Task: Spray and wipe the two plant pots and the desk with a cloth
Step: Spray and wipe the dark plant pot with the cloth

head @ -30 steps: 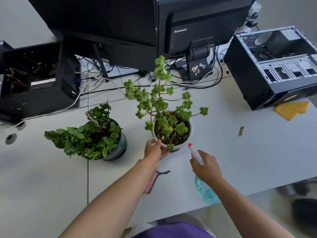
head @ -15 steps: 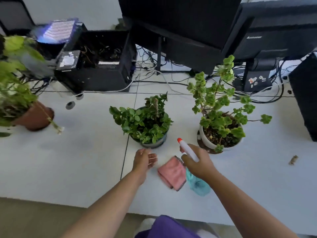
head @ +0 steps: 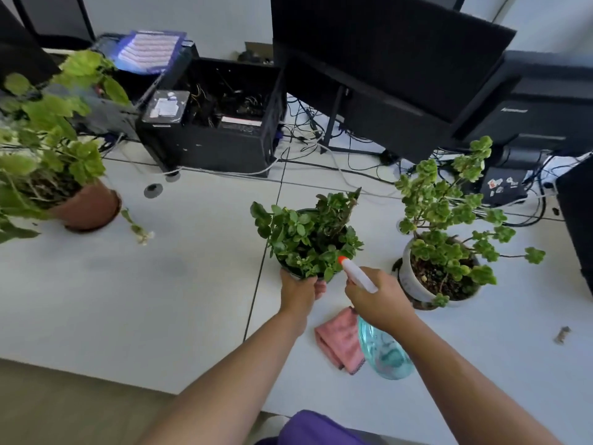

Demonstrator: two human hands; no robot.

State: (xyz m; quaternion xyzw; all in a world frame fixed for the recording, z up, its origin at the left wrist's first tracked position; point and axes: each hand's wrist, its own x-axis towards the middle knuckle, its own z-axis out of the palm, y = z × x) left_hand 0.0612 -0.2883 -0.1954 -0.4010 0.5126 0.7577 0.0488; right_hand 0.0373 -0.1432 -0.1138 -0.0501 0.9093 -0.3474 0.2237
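While both hands sit at the near side of the dark pot, this is how I read it.

Left hand: my left hand [head: 300, 292] is clasped on the near rim of the dark pot [head: 296, 273], fingers curled under the leaves.

Right hand: my right hand [head: 377, 298] is clenched round the neck of the sprayer [head: 382, 351]; whether a finger is on the trigger I cannot tell.

Sprayer axis: it runs from the blue bottle, low and close to me, up and away to the orange nozzle [head: 342, 260], which points left and forward into the foliage, just beside the pot's right rim.

Key relation: the dark pot lies ahead and left of the nozzle, and the left hand is the nearer one to its wall. I judge the nozzle would need to tip lower to wet the wall rather than the leaves.

White pot: the white pot [head: 414, 284] stands to the right, apart from both hands.

Cloth: the pink cloth [head: 340, 340] lies loose on the surface [head: 128, 300], beneath the right wrist, touching neither hand.

Stage: likely spraying the dark pot; wiping not yet begun.
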